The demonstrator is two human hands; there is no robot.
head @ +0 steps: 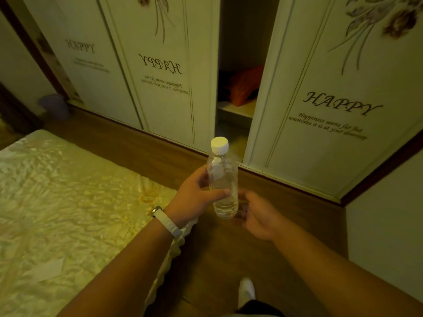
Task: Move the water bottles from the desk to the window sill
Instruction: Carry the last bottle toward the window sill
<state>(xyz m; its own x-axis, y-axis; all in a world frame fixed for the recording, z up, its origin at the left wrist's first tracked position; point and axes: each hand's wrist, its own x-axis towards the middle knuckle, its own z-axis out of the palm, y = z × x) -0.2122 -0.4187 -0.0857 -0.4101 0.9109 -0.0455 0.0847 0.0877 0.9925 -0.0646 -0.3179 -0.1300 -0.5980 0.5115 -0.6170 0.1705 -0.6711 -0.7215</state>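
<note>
One water bottle (223, 179) is in view, held upright at the centre of the frame. It is over the wooden floor (128, 143), between the bed (57, 191) at lower left and the wardrobe (320, 110) across the top. The left hand (194, 197) grips it round the middle, thumb across the front and fingers behind. The right hand (256, 218) sits just beside the bottle's base with its fingers curled toward it; I cannot tell whether it touches the bottle or bears any weight. Neither desk nor window sill shows, so I judge this to be the carrying stage.

To carry it well, the grip should be firm without squeezing, since thin clear plastic probably buckles. The bottle should stay upright with the white cap (219, 145) on top. A palm under the base would steady it. The passage between bed and wardrobe looks narrow, so the bed's corner near the left forearm deserves care. At the sill, the base should go down flat and well back from the edge.

Counted:
- one bottle with one cap
- two hands
- one white-strapped watch (164, 219) on the left wrist
- one bed
- three wardrobe panels lettered "HAPPY"
- one open gap (242, 42) between the panels, at upper centre
- one orange thing (246, 84) on a shelf in that gap
- one white shoe (246, 291) at the bottom edge
- one blurred purple container (55, 106) at upper left
</note>
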